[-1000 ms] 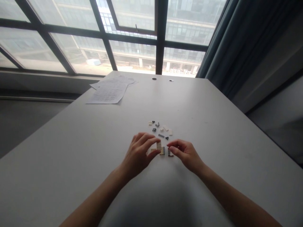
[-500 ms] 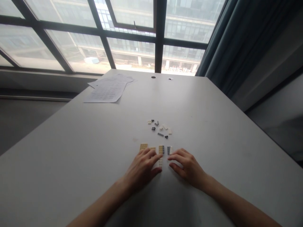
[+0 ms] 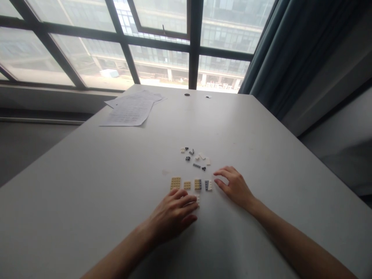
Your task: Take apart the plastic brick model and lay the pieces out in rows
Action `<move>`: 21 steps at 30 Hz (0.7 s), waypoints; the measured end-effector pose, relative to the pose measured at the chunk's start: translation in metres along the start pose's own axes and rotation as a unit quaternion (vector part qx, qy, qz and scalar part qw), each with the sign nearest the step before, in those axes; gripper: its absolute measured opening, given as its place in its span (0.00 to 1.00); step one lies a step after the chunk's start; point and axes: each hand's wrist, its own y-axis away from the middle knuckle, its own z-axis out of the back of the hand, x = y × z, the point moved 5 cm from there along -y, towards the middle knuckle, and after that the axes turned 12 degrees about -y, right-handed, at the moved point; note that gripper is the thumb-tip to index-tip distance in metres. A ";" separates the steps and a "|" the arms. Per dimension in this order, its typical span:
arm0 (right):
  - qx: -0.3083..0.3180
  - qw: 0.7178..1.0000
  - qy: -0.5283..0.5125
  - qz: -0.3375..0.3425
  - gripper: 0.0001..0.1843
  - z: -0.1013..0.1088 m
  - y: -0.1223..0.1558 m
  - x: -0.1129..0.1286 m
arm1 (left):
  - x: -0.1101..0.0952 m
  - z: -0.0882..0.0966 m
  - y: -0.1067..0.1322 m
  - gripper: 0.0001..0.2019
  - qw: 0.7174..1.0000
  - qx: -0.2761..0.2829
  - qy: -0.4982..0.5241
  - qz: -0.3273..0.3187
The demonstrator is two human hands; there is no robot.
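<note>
Small building-block plates lie in a row on the white table: a large tan plate (image 3: 175, 183), a smaller tan plate (image 3: 187, 185), a tan plate (image 3: 197, 184) with a grey strip beside it, and a grey plate (image 3: 206, 185) against a white plate (image 3: 210, 185). Just in front of this row, my left hand (image 3: 177, 209) rests with fingers spread, partly covering a white studded plate (image 3: 198, 200). To the right of the row is my right hand (image 3: 232, 184), fingers apart and holding nothing, near the grey and white pair.
Beyond the row are scattered small pieces, among them a dark grey piece (image 3: 188, 159), a long grey piece (image 3: 197, 165), a black piece (image 3: 204, 168) and a white tile (image 3: 208, 161). Printed papers (image 3: 128, 112) lie at the table's far left. Two round holes sit near its back edge.
My right hand has moved away from the grey and white plates, to the right and farther forward. My left hand has drawn back slightly, uncovering more of the tan plates.
</note>
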 end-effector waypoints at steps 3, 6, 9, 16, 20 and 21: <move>-0.012 0.999 0.028 -0.015 0.10 0.000 -0.020 -0.015 | -0.002 0.000 0.000 0.11 1.000 0.006 0.001 -0.002; -0.004 0.999 0.049 -0.020 0.16 -0.005 -0.041 -0.026 | -0.003 0.000 0.000 0.12 1.000 0.009 0.003 -0.002; 0.019 0.998 0.064 -0.014 0.19 -0.012 -0.056 -0.031 | -0.003 -0.001 0.000 0.12 1.000 0.007 0.005 -0.002; 0.052 0.995 0.078 -0.031 0.15 -0.019 -0.066 -0.036 | -0.003 -0.001 0.001 0.11 1.000 -0.008 0.001 -0.004; 0.045 0.996 0.071 -0.033 0.14 -0.019 -0.063 -0.038 | -0.003 -0.001 0.001 0.09 1.000 -0.020 0.001 -0.006; 0.044 0.996 0.070 -0.033 0.13 -0.018 -0.063 -0.039 | -0.003 -0.002 0.001 0.09 1.000 -0.020 0.002 -0.008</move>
